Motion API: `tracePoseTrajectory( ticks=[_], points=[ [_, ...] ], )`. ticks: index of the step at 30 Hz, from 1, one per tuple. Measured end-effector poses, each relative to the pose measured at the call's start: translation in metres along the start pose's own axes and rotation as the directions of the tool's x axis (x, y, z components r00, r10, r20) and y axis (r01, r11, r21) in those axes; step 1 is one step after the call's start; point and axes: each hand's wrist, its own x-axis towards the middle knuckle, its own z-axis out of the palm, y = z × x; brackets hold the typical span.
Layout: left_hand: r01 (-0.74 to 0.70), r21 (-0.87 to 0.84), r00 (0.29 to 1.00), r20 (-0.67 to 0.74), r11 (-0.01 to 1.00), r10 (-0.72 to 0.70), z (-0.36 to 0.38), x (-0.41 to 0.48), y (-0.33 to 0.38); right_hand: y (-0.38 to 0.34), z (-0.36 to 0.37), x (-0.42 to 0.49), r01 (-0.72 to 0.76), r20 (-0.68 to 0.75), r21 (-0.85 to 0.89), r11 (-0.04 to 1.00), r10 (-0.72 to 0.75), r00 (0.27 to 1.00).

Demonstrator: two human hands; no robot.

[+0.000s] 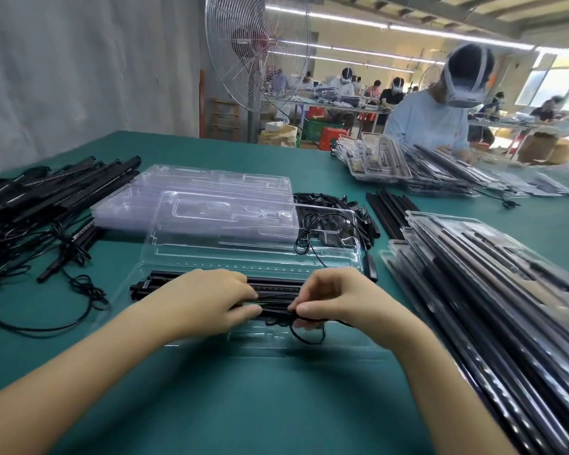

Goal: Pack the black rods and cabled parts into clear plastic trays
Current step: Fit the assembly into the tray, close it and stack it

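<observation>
Hands first: my left hand [211, 300] has its fingers curled over the black rod [165, 284]. That rod lies lengthwise in the near half of the open clear tray [230, 254] just in front of me. My right hand [335, 300] pinches the thin black cable [309, 336] between thumb and fingertips at the rod's right end, and the cable loops under that hand. Another loop of cable [306, 234] lies on the tray's far half. Beyond the tray sits a stack of empty trays [194, 188]. On my left the green worktop [243, 405] carries a heap of rods with tangled cables [46, 198]. On my right is a pile of filled trays [473, 290], with loose rods [388, 208] behind it. A person [431, 119] works at the far side of the worktop.
</observation>
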Motion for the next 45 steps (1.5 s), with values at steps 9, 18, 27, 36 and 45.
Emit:
tracePoseTrajectory(
  ticks=[9,18,27,36,45],
  points=[
    [-0.044,-0.088,0.997,0.054,0.995,0.049,-0.009,-0.008,0.005,-0.004,0.027,0.012,-0.016,-0.292,0.257,0.966,0.094,0.952],
    [-0.011,0.074,0.998,-0.059,0.997,0.015,0.000,0.003,0.015,0.001,0.001,0.013,-0.065,-0.380,-0.192,0.979,-0.013,0.925],
    [0.072,0.071,0.996,-0.060,0.995,-0.068,-0.004,0.003,0.018,0.033,-0.070,0.050,-0.627,-0.711,-0.381,0.679,0.217,0.668],
    [0.079,0.081,0.996,0.041,0.994,-0.082,-0.021,0.017,0.030,-0.034,-0.075,0.031,-0.306,-0.888,-0.420,0.854,-0.319,0.330],
    [-0.189,-0.176,0.972,-0.172,0.966,0.158,-0.039,0.040,0.065,-0.105,-0.045,0.020,0.340,-0.652,-0.681,0.649,-0.748,0.122]
  ],
)
